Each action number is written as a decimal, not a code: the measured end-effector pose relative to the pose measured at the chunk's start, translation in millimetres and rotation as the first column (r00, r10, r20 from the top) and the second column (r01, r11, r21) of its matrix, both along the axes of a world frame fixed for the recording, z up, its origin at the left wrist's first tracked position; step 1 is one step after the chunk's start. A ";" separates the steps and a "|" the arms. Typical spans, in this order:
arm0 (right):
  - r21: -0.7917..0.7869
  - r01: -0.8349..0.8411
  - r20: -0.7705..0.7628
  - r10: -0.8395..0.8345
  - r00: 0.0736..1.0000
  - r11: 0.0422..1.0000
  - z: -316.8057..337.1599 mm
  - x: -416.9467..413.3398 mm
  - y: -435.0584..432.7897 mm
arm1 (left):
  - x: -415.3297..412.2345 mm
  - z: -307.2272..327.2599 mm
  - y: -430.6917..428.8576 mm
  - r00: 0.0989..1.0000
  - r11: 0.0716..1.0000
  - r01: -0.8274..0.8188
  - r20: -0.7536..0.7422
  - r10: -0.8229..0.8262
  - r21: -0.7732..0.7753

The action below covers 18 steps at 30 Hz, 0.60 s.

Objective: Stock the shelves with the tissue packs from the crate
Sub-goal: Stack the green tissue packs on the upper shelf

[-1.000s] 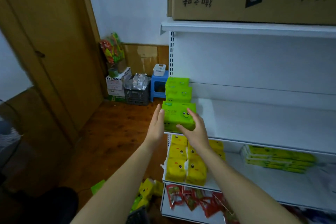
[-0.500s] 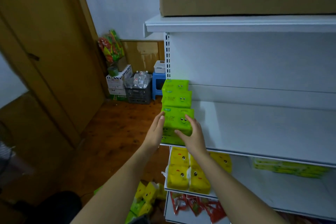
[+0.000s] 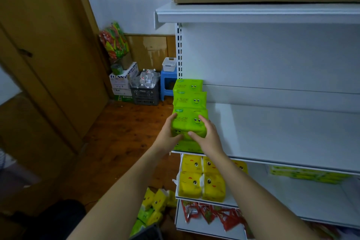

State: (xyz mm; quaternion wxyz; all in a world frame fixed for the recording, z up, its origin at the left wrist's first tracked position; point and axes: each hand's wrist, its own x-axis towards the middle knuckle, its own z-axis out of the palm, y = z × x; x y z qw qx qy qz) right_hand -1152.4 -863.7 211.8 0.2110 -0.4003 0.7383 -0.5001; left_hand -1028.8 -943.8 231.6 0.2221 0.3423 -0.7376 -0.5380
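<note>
Head: tissue pack (image 3: 187,124) between hands (image 3: 209,137)

To the right of the green tissue packs (image 3: 188,100), open white shelf (image 3: 282,134) runs to the frame's edge, with free height up to the upper shelf board (image 3: 253,13) above them. Behind them the back panel (image 3: 272,56) closes the way. On their left stands the slotted upright (image 3: 179,48), with open floor (image 3: 126,132) beyond it. In front of them, the left hand (image 3: 168,135) and right hand (image 3: 210,139) grip the front pack (image 3: 187,123) and block that approach. Below them, yellow packs (image 3: 200,181) fill the lower shelf's left end.
</note>
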 end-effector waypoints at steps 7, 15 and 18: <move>0.020 -0.043 -0.029 0.044 0.999 0.999 -2.4 -3.1 0.5 | 1.7 -1.1 -4.5 0.998 0.991 -0.007 0.056 0.015 -0.130; 0.019 -0.054 -0.061 0.056 0.997 0.998 -2.9 -4.1 1.6 | -0.4 -5.2 -4.3 0.992 0.974 -0.049 0.103 0.073 -0.223; 0.007 -0.061 -0.075 0.062 0.995 0.998 -2.5 -4.9 8.6 | 1.8 -5.5 1.7 0.995 0.986 -0.079 0.054 0.088 -0.149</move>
